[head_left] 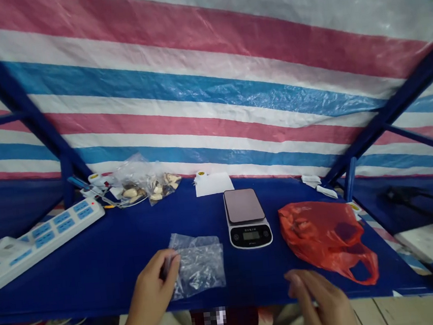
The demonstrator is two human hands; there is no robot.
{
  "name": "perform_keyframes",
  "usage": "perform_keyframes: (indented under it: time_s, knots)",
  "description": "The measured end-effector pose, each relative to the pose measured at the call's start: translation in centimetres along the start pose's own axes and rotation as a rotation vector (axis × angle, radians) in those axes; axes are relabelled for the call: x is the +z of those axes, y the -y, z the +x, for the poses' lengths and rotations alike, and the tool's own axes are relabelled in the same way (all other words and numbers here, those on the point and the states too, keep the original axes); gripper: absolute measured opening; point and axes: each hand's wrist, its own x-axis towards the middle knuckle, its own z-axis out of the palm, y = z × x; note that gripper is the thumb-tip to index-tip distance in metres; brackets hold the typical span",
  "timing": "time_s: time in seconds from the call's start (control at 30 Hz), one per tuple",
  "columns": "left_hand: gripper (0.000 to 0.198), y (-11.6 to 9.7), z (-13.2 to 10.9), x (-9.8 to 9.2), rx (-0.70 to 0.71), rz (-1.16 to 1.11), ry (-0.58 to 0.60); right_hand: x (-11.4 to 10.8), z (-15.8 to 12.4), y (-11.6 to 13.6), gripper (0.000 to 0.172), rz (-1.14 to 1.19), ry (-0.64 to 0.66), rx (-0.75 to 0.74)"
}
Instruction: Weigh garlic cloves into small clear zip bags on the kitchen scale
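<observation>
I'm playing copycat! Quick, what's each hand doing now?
Left hand: closed on clear plastic.
Right hand: half-curled, nothing seen in it; can't tell if closed.

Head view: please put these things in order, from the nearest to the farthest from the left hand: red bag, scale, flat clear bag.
1. Flat clear bag: in the left hand, held at its left edge.
2. Scale: right of the hand, farther back.
3. Red bag: right of the scale.

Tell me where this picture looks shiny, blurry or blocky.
All in the head view: glints on the striped sheet and clear plastic in the left hand; slight smearing on the right hand; softness over the white power strip at far right; a mosaic patch near the bottom.
</observation>
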Motion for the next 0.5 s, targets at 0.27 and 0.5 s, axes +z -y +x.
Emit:
perform_keyframes:
  time_s: [0.27,0.5]
  knots:
    - [0.012,0.9,-0.8,0.6,0.254,0.144,-0.196,3.6,-3.6,-9.2,0.02,-0.594,-0.201,-0.306]
    - [0.006,1.9,-1.1,1.0,0.363,0.26,-0.305,3.0,-3.6,-10.3,0.017,-0.595,-0.157,-0.356]
